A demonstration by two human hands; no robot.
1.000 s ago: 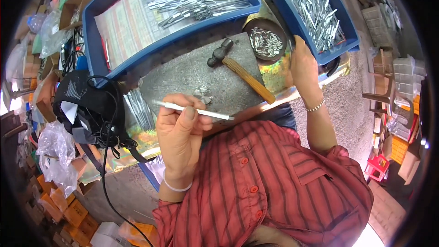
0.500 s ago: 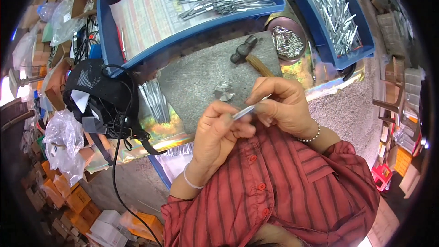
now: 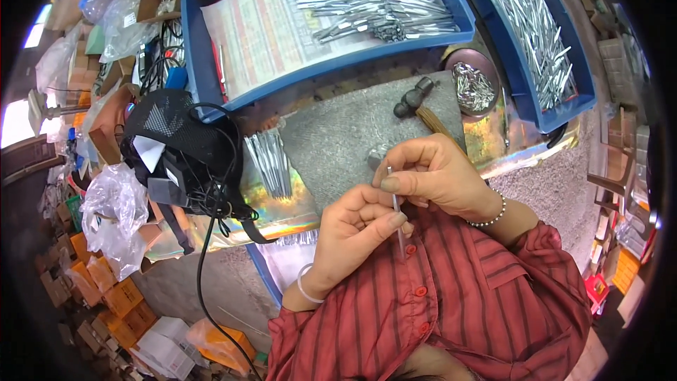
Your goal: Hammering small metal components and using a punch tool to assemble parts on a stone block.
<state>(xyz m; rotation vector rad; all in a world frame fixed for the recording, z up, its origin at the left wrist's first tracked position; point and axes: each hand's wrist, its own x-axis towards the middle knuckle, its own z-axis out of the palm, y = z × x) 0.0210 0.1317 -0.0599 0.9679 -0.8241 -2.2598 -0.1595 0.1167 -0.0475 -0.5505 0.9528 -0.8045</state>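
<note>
In front of my chest, both hands hold a slim silver metal rod (image 3: 396, 201), which stands nearly upright in the picture. My left hand (image 3: 358, 229) pinches its lower part between thumb and fingers, with the lower end poking out below. My right hand (image 3: 431, 178) closes on the upper part, and the tip shows above the thumb. Just beyond the hands lies a grey stone slab (image 3: 331, 137). On it a round shiny metal piece (image 3: 378, 156) is partly hidden by my right hand, and a hammer with a dark head (image 3: 414, 97) and wooden handle rests farther back.
Blue trays (image 3: 324, 49) of metal rods stand at the back and far right (image 3: 539, 99). A round tin (image 3: 462, 60) holds small metal pieces. A bundle of rods (image 3: 268, 162) lies left of the slab, beside a black mesh bag (image 3: 176, 127) with a cable.
The rod has turned from slanting across to nearly upright. My left thumb now lies along its lower part. The whole view has shifted, so the bench appears farther right and lower.
</note>
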